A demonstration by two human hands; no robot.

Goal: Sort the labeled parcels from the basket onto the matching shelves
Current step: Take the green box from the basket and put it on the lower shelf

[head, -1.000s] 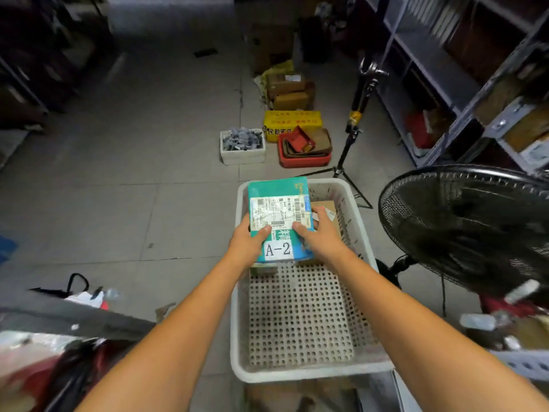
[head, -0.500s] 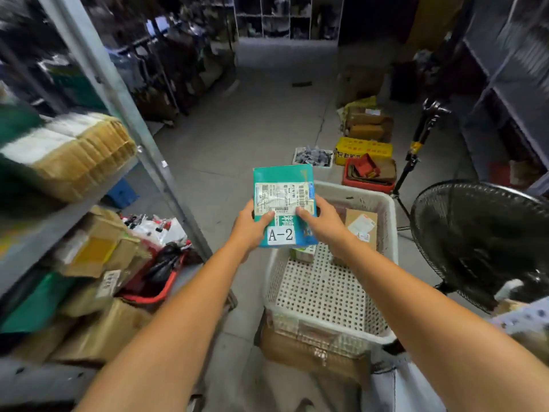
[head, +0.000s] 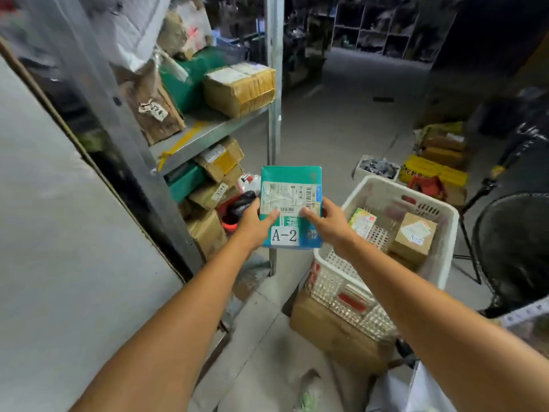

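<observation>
Metal shelf rack (head: 208, 132) is sitting off to the left, white basket (head: 383, 185) to the right. Between them the teal A-2 parcel (head: 289, 185) is hanging in mid-air, long side pointing away. Left hand (head: 252, 224) and right hand (head: 326, 223) are pinching its side edges, the left one nearer the shelves.

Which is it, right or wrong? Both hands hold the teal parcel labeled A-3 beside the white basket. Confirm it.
Wrong in one respect: the head view shows the teal parcel labeled A-2, not A-3. The left hand and right hand do hold it beside the white basket.
</observation>
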